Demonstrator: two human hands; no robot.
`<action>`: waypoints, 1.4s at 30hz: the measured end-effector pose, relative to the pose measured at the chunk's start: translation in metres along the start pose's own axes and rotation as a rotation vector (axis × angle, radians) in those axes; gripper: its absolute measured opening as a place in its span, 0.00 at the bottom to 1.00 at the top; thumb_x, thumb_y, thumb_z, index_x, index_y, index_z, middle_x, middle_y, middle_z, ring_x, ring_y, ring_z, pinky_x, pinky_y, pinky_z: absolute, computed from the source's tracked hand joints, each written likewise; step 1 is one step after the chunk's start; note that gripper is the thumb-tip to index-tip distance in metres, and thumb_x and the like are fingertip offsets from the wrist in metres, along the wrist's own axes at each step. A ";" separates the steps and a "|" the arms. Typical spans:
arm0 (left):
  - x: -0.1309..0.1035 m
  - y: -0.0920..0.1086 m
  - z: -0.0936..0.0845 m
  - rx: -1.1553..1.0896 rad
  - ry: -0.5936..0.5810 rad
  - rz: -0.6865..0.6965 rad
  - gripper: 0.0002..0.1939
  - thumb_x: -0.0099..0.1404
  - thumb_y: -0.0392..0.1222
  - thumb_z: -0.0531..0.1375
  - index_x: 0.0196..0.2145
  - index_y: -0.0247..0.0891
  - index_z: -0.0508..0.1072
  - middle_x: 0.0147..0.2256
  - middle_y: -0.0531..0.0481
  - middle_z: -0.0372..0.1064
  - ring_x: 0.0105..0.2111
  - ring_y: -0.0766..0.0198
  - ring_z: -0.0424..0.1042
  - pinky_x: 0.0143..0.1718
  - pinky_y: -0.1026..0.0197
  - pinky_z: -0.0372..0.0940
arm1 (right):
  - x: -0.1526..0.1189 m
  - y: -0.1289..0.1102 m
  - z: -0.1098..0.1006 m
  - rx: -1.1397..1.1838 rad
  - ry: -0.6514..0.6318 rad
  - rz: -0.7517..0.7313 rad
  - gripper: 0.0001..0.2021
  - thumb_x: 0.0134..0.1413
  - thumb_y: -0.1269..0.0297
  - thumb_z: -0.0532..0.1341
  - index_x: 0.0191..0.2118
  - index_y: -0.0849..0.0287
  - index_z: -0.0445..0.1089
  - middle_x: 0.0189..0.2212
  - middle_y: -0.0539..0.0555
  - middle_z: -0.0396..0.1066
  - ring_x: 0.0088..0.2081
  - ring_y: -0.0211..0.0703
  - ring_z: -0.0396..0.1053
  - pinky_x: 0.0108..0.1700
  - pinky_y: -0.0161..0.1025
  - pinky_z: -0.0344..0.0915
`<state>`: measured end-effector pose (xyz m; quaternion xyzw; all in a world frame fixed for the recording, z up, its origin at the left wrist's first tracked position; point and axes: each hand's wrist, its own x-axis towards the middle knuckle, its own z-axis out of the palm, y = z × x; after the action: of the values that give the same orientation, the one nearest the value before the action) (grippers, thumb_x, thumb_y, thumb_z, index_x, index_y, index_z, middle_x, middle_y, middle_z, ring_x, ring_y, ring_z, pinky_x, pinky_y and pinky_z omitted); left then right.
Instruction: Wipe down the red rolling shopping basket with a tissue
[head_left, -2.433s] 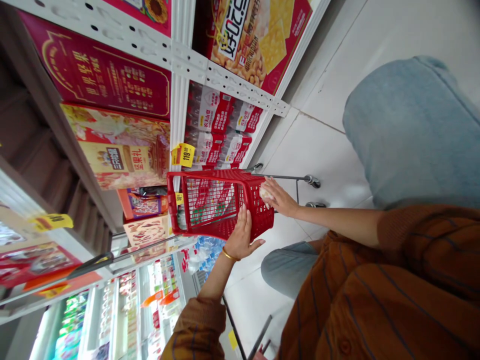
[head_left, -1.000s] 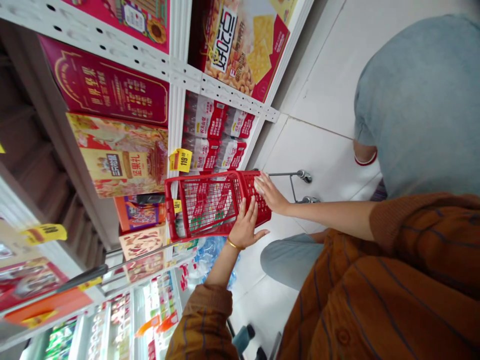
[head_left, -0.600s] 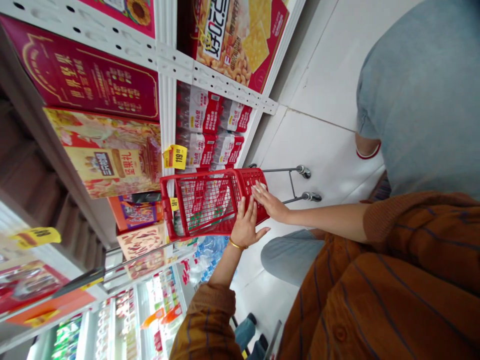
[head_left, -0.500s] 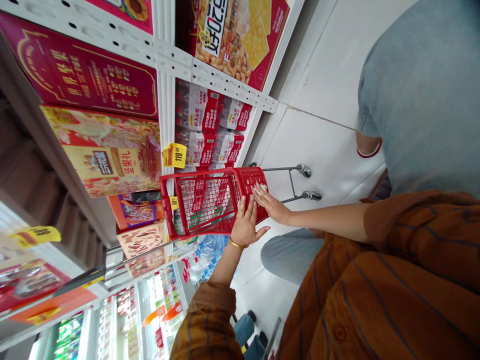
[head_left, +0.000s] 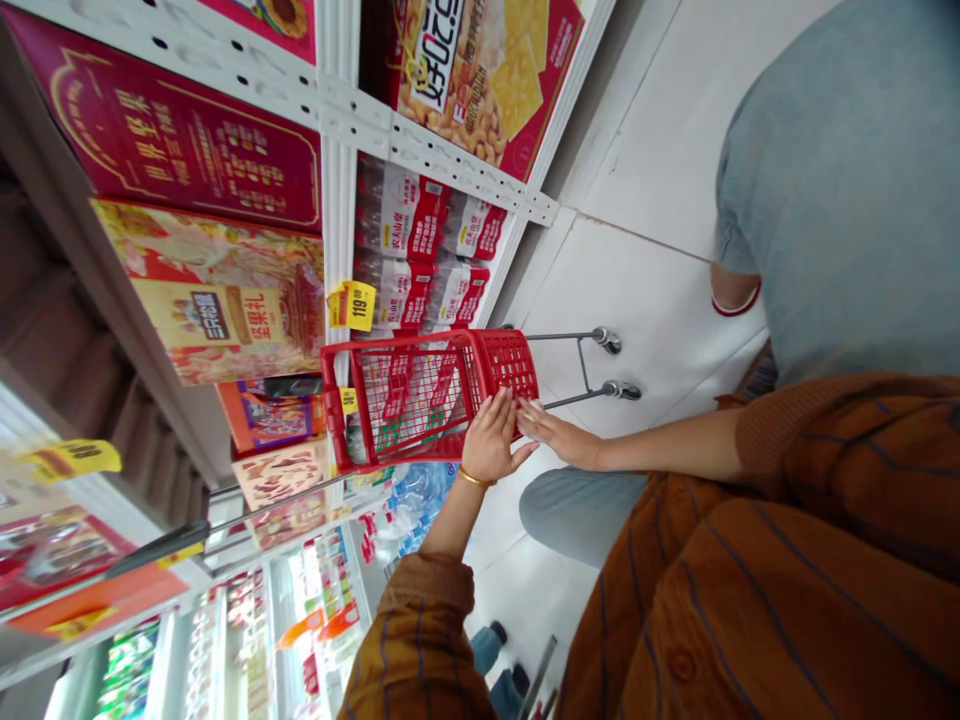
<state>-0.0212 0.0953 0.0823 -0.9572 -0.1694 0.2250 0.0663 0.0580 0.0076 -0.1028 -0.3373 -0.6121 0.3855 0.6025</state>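
A small red shopping cart (head_left: pixel 411 400) with mesh sides stands beside the shelves, its metal legs and wheels toward the right of the picture. My left hand (head_left: pixel 491 440), with a gold bracelet at the wrist, lies over the cart's solid red end, fingers stretched and close together. Near its fingertips is my right hand (head_left: pixel 562 437), fingers extended at the edge of the same red end. Neither hand appears to hold anything. Whether the right fingertips touch the cart or the left hand cannot be made out.
In this sideways view, shelves with gift boxes (head_left: pixel 232 300), packs of red-labelled bottles (head_left: pixel 405 215) and yellow price tags (head_left: pixel 352 305) run along the left. White floor tiles (head_left: pixel 637 270) lie at the right. Legs in light jeans (head_left: pixel 832 200) show at upper right.
My right hand has drawn back from the cart's red end, toward the right and slightly down. My left hand's fingers have come closer together.
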 end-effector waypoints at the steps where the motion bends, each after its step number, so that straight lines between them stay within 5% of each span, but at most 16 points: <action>1: 0.000 0.001 0.000 -0.004 -0.001 -0.002 0.38 0.66 0.59 0.53 0.62 0.27 0.58 0.62 0.32 0.58 0.66 0.48 0.49 0.64 0.42 0.52 | -0.001 0.001 -0.004 0.011 0.011 0.007 0.27 0.68 0.70 0.43 0.69 0.54 0.39 0.70 0.59 0.37 0.70 0.44 0.31 0.69 0.56 0.42; 4: 0.002 0.001 0.000 -0.014 0.020 0.019 0.34 0.66 0.58 0.53 0.58 0.27 0.65 0.58 0.33 0.64 0.65 0.49 0.53 0.64 0.44 0.55 | 0.011 0.009 -0.022 0.001 0.144 0.084 0.26 0.68 0.68 0.43 0.69 0.52 0.40 0.70 0.58 0.40 0.70 0.44 0.33 0.69 0.57 0.42; 8: 0.005 0.000 -0.001 -0.057 0.045 0.044 0.30 0.66 0.58 0.54 0.53 0.28 0.71 0.53 0.34 0.70 0.61 0.48 0.61 0.62 0.43 0.57 | 0.061 0.030 -0.043 -0.049 0.411 0.223 0.25 0.69 0.65 0.42 0.69 0.52 0.43 0.70 0.55 0.38 0.70 0.43 0.31 0.70 0.55 0.37; 13: 0.009 -0.002 0.000 -0.127 0.053 0.025 0.29 0.66 0.58 0.55 0.52 0.30 0.72 0.51 0.35 0.72 0.58 0.48 0.65 0.62 0.40 0.58 | 0.097 0.049 -0.047 0.029 0.424 0.232 0.25 0.68 0.65 0.43 0.68 0.52 0.45 0.70 0.53 0.40 0.70 0.42 0.32 0.69 0.53 0.41; 18: 0.011 -0.005 0.002 -0.170 0.050 -0.008 0.29 0.66 0.58 0.55 0.53 0.32 0.71 0.51 0.35 0.72 0.58 0.48 0.65 0.62 0.39 0.57 | 0.069 0.042 -0.028 0.008 0.336 0.178 0.29 0.64 0.74 0.41 0.69 0.51 0.40 0.69 0.51 0.42 0.70 0.38 0.32 0.70 0.50 0.42; 26: 0.011 -0.005 0.001 -0.136 0.074 0.004 0.28 0.66 0.57 0.54 0.50 0.30 0.73 0.49 0.35 0.73 0.55 0.49 0.68 0.61 0.40 0.59 | 0.032 0.026 -0.004 -0.039 0.238 0.123 0.36 0.60 0.81 0.41 0.70 0.49 0.29 0.71 0.53 0.31 0.70 0.40 0.26 0.69 0.55 0.42; 33: 0.013 -0.005 0.001 -0.143 0.071 -0.001 0.27 0.66 0.56 0.55 0.51 0.31 0.72 0.49 0.35 0.73 0.54 0.49 0.69 0.61 0.39 0.59 | 0.009 0.013 0.012 -0.024 0.169 0.127 0.38 0.58 0.84 0.42 0.69 0.48 0.32 0.70 0.53 0.33 0.69 0.41 0.31 0.68 0.54 0.46; 38: 0.011 -0.005 0.002 -0.170 0.096 0.000 0.28 0.66 0.55 0.55 0.56 0.32 0.68 0.52 0.35 0.71 0.56 0.48 0.67 0.62 0.38 0.56 | -0.008 0.005 0.016 0.010 0.096 0.113 0.30 0.66 0.76 0.44 0.69 0.52 0.38 0.70 0.56 0.37 0.69 0.42 0.36 0.68 0.51 0.48; 42: 0.007 -0.007 0.002 -0.199 0.132 0.009 0.38 0.67 0.57 0.53 0.66 0.31 0.50 0.62 0.30 0.57 0.66 0.47 0.51 0.64 0.37 0.50 | -0.006 -0.003 0.004 0.012 0.033 0.053 0.26 0.69 0.66 0.46 0.69 0.51 0.39 0.70 0.56 0.37 0.69 0.43 0.36 0.68 0.52 0.48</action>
<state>-0.0176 0.1041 0.0792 -0.9726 -0.1817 0.1436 -0.0188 0.0540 0.0006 -0.1032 -0.3563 -0.5906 0.3992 0.6041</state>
